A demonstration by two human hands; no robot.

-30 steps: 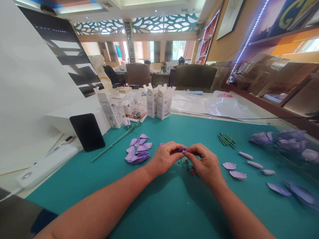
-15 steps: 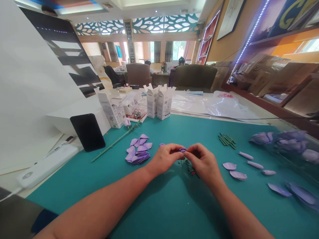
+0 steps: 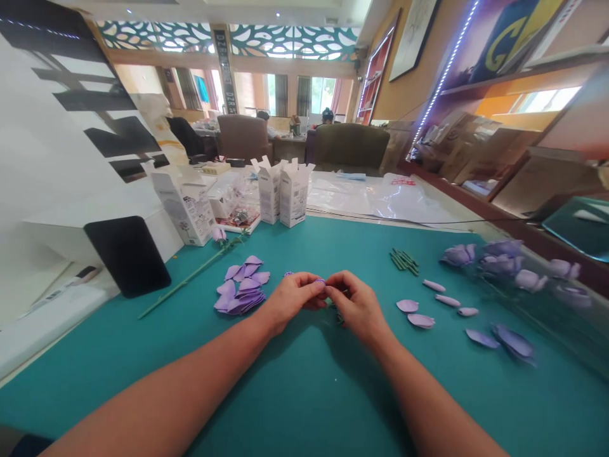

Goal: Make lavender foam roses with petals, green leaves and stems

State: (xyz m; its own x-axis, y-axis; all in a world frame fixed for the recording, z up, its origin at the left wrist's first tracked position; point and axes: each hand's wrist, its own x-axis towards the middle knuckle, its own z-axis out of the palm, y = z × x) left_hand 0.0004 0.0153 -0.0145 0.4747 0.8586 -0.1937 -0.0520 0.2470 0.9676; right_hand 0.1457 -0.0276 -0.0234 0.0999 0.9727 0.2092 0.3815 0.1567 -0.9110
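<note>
My left hand (image 3: pixel 295 296) and my right hand (image 3: pixel 353 304) meet over the green mat (image 3: pixel 290 393). Both are closed, fingertips pinching a small purple flower piece (image 3: pixel 320 282) between them; most of it is covered by the fingers. Partly hidden under my right hand lie small green parts (image 3: pixel 339 316). Just behind my left hand, the edge of another little purple piece (image 3: pixel 288 274) shows. To the left sits a pile of purple petals (image 3: pixel 240 298). Nearest on the right are two pale petals (image 3: pixel 420 321).
Short green stem pieces (image 3: pixel 404 261), slim pale buds (image 3: pixel 447 300) and larger petals (image 3: pixel 514 343) lie on the right, with purple flowers (image 3: pixel 499 263) beyond. Leftward are a long-stemmed flower (image 3: pixel 190 277), a dark tablet-like screen (image 3: pixel 127 255) and white boxes (image 3: pixel 294 193). People sit far back.
The whole view has swung to the right, so everything appears further left. My hands still pinch the small purple piece together, and the red bit near my right hand no longer shows.
</note>
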